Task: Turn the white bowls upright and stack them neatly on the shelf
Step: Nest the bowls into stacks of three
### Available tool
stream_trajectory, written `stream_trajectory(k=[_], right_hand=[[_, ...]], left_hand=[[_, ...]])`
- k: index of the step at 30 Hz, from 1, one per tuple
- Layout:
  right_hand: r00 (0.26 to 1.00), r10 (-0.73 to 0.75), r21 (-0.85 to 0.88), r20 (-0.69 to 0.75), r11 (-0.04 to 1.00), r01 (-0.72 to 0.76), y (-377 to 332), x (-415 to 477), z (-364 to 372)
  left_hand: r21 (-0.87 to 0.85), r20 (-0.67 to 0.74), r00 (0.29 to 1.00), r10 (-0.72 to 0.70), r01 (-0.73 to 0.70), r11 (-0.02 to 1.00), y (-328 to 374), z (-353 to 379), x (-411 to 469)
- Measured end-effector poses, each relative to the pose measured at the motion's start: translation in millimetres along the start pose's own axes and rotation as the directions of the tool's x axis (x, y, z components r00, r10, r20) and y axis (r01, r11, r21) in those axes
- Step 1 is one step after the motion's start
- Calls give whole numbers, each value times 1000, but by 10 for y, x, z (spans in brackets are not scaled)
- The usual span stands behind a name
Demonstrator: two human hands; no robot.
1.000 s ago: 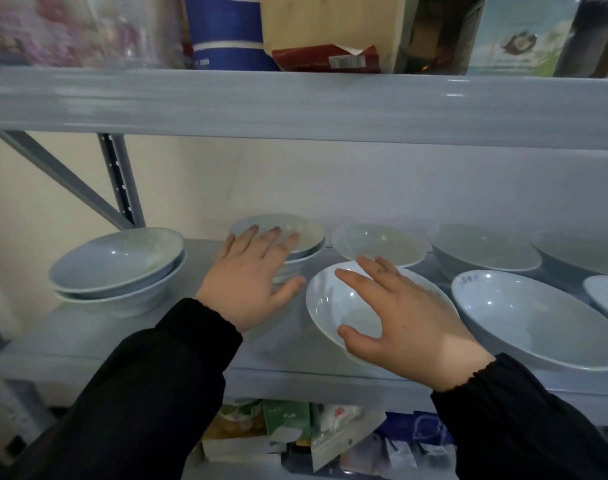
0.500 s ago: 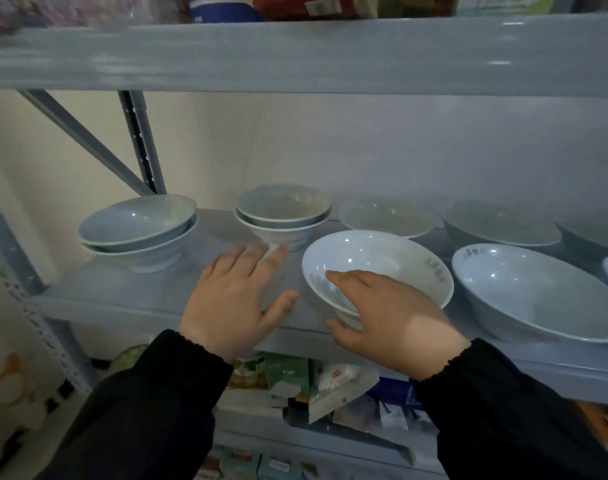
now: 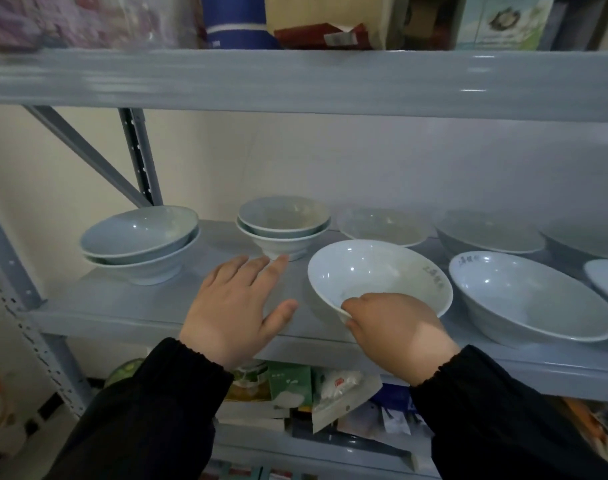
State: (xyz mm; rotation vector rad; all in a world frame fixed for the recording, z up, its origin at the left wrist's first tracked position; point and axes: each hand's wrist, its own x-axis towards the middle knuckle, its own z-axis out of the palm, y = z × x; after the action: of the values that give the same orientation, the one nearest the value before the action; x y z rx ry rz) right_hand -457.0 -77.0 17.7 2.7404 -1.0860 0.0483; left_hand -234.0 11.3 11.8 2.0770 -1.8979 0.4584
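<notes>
My right hand (image 3: 396, 330) grips the near rim of an upright white bowl (image 3: 382, 275) at the front of the grey shelf (image 3: 140, 310), fingers curled inside it. My left hand (image 3: 235, 310) hovers flat with straight fingers over the shelf, just in front of a stack of two upright bowls (image 3: 283, 225). Another stack of two bowls (image 3: 140, 240) sits at the far left. A larger white bowl (image 3: 527, 299) stands to the right of the held one.
More upright bowls (image 3: 385, 225) line the back of the shelf toward the right. The shelf board above (image 3: 295, 81) hangs low and carries boxes. A grey upright post (image 3: 140, 157) stands at the back left. Packets fill the shelf below (image 3: 295, 386).
My right hand has slid from the bowl's inside to its near rim and curled onto it. The bowl now sits level. My left hand has drawn back from the stacked bowls.
</notes>
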Motion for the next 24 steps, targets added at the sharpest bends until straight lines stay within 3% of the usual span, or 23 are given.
stream_trajectory(k=[7, 13, 19, 24], right_hand=[[982, 51, 16, -181, 999, -49, -172, -45, 48], [947, 52, -29, -316, 998, -64, -381, -56, -222], [837, -70, -57, -543, 997, 46, -642, 229, -606], [772, -138, -39, -621, 989, 146, -1041, 847, -838]], left_hand=[[-6, 24, 999, 43, -43, 999, -159, -28, 34], [-15, -80, 995, 60, -62, 998, -403, -119, 17], [7, -123, 992, 20, -19, 1000, -783, -354, -68], [49, -122, 991, -63, 69, 996, -1265, -520, -287]])
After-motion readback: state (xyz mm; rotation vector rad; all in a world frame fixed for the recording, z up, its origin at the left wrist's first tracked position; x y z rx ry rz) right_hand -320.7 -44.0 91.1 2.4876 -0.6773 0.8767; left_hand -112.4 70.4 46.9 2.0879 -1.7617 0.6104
